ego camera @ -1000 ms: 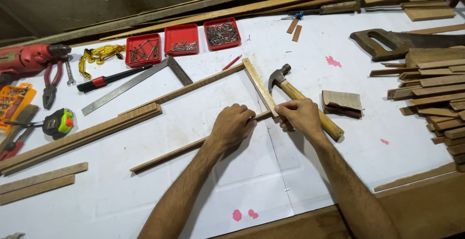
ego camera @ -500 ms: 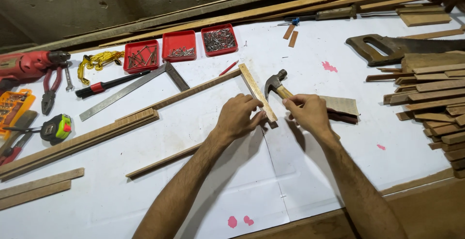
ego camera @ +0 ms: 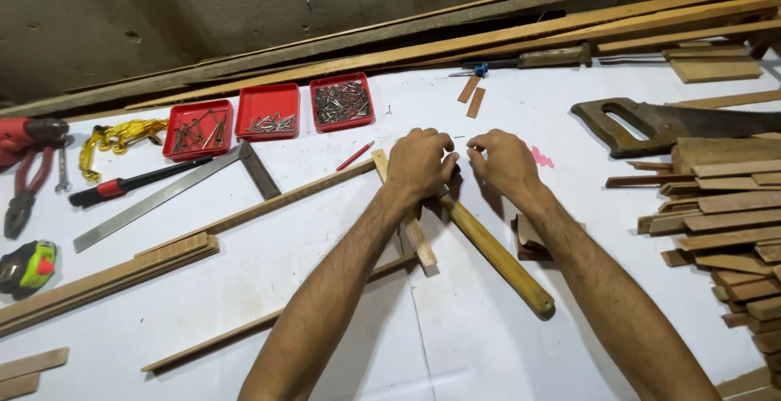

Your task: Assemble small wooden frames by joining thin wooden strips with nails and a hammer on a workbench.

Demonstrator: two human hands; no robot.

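1. Wood strip (ego camera: pixel 416 234) lies under our left hand (ego camera: pixel 419 163), fingers curled down, pressing its upper end.
2. Right hand (ego camera: pixel 504 161) pinches something too small to identify, fingertips just beside the left's.
3. Hammer (ego camera: pixel 496 256) handle runs below both hands, untouched by the right.

A short pale wooden strip (ego camera: pixel 409 220) lies flat on the white table sheet, running diagonally below the rightmost red tray (ego camera: pixel 342 102), its upper stretch covered by a hand. Just right of the strip, a hammer's yellow wooden handle (ego camera: pixel 498 256) lies slanted down-right, its head hidden under the hands, its butt end well below that tray.
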